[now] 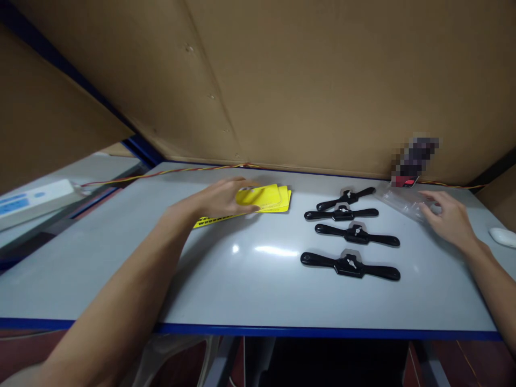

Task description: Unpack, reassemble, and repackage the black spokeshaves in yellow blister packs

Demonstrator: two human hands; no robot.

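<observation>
L arm (129,285) nearest; L hand (223,198) holding cards (271,196), prob. light, stiff; grip edges. R hand (449,219) at bag (397,201), hold unclear.

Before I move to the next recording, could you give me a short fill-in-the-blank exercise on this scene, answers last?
1. The left hand is touching ____ cards.
2. On the table lie ____ black two-handled tools.
3. Of the two hands, the ____ hand is nearer the clear plastic.
4. The table's front edge is coloured ____.

Missing words: yellow; four; right; blue.
</observation>
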